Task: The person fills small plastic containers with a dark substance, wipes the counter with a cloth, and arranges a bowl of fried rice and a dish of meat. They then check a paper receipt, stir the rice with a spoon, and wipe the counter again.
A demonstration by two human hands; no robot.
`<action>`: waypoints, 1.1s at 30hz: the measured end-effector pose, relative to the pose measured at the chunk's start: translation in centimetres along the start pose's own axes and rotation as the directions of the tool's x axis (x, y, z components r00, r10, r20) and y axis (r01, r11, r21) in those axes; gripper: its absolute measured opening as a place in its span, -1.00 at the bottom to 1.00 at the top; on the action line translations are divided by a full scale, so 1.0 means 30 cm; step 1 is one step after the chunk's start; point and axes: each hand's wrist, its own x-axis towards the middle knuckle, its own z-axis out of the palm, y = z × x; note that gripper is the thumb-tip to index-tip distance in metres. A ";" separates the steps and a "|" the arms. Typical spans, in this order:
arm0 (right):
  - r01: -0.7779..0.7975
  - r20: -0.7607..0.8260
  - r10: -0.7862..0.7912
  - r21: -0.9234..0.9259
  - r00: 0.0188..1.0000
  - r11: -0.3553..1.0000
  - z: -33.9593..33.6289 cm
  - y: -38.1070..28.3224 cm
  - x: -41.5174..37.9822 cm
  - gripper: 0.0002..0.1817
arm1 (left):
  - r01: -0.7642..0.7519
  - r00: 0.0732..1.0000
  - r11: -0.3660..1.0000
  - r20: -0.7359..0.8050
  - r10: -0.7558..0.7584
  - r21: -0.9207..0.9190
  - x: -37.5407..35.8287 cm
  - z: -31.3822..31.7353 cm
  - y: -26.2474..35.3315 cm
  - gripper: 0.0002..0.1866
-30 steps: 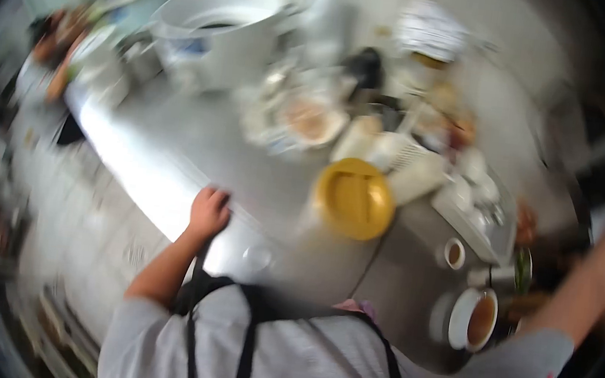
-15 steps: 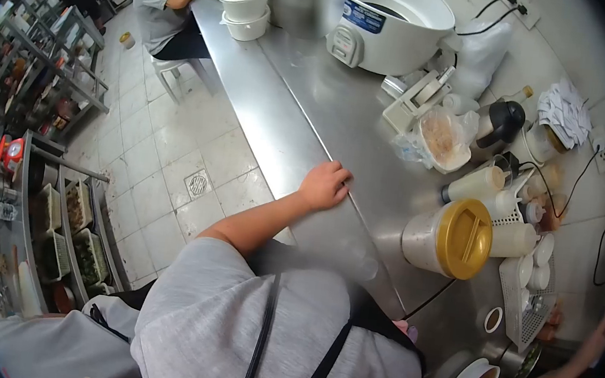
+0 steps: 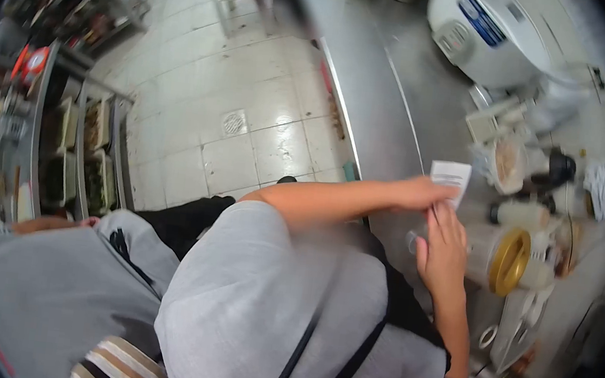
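A small white printed paper slip (image 3: 451,177) is held up over the metal counter. My left hand (image 3: 425,194) comes in from the left, its fingers closed on the slip's lower part. Just below it, my right hand (image 3: 444,254) meets the left at the slip's lower edge, its fingers together and its thumb apart. To the right of my right hand is a tub with a gold lid (image 3: 509,262). The fingertips of both hands overlap around the paper, so their exact hold is partly hidden.
A large white cooker (image 3: 484,34) stands on the steel counter (image 3: 393,117). Bottles (image 3: 523,214) and a bag of food (image 3: 507,164) are along the wall. A co-worker in grey (image 3: 67,289) is close on the left. Shelves with trays (image 3: 98,181) stand beyond.
My left hand has left the counter edge and moved right to the slip. My right hand has come in from the far right to meet it. The view has shifted.
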 end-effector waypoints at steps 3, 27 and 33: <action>-0.062 -0.008 0.064 0.138 0.998 0.988 -0.026 0.015 -0.010 -0.43 | 0.125 0.986 0.986 -0.122 -0.111 0.112 -0.056 -0.062 0.047 -0.56; -0.900 -0.124 0.939 0.350 -0.319 -0.260 0.289 -0.309 -0.572 -0.66 | 0.558 0.680 0.830 0.577 -0.453 -0.005 0.454 -0.487 -0.137 -0.53; -0.829 0.128 0.867 0.253 -0.482 -0.498 0.338 -0.445 -0.444 -0.56 | 0.714 0.374 0.681 0.735 -0.566 0.161 0.493 -0.373 -0.054 -0.56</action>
